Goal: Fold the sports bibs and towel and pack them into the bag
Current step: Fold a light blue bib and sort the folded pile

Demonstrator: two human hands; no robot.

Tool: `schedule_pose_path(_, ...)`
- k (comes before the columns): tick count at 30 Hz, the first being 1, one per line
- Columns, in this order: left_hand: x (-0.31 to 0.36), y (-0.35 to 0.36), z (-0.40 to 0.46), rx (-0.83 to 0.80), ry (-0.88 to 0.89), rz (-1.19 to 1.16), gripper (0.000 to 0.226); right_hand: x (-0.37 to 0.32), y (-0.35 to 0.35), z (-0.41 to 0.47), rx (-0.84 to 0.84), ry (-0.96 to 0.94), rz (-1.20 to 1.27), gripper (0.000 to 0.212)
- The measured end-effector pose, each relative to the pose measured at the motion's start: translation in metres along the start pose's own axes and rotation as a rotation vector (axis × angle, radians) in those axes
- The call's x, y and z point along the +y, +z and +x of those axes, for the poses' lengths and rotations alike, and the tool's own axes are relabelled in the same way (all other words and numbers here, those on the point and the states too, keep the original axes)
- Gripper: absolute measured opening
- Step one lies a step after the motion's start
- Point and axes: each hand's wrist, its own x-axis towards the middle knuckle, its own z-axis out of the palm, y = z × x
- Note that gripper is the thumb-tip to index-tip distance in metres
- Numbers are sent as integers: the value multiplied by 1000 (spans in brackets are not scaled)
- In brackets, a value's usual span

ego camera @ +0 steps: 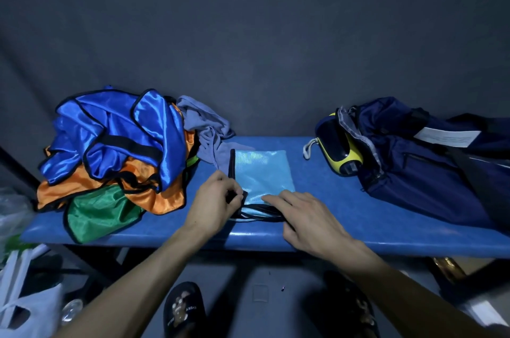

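A light blue bib (262,172) with black trim lies folded flat in the middle of the blue bench (345,216). My left hand (215,204) pinches the bib's black edge at its near left corner. My right hand (306,216) presses flat on the bib's near edge, fingers straight. At the left lies a heap of bibs: royal blue (116,130) on top, orange (143,194) beneath, green (99,213) at the front. A grey-purple towel (207,128) is crumpled behind the light blue bib. The navy bag (419,161) sits at the right, its mouth facing left.
A yellow and black object (339,150) pokes out of the bag's mouth. White plastic bags (22,296) lie on the floor at the lower left. My slippered feet (183,310) stand below the bench. A dark cloth backdrop hangs behind.
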Motion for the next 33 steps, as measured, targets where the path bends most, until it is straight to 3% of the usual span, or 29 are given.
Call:
schedule_pose_path(2,-6,-3,-4,-39,49,38,15,1,2,1,-6,15,20,70)
schedule_pose_path(7,-37,-20,-14,-310,173,148,72,4,5,4,-33,118,152,68)
schedule_pose_path(11,-46,-14,-14,-272,123,-26,53,4,-2,9,-38,315,360,55)
schedule_pose_path(14,-41,-15,-14,-278,70,-135,36,8,-18,12,-123,458,652,40)
schedule_pose_path(17,-35,-13,-18,-371,-24,-307,60,13,-37,12,-221,561,851,29)
schedule_pose_path(19,-26,-11,-21,-356,-114,-379,72,17,-44,11,-237,601,850,21)
schedule_pose_path(23,-4,-8,-17,-267,-261,-256,54,21,-43,18,-189,630,834,15)
schedule_pose_path(29,7,2,-7,-214,-320,5,50,26,-27,28,-159,550,600,17)
schedule_pose_path(33,10,11,-6,-132,-344,56,51,29,-21,34,-129,504,479,21)
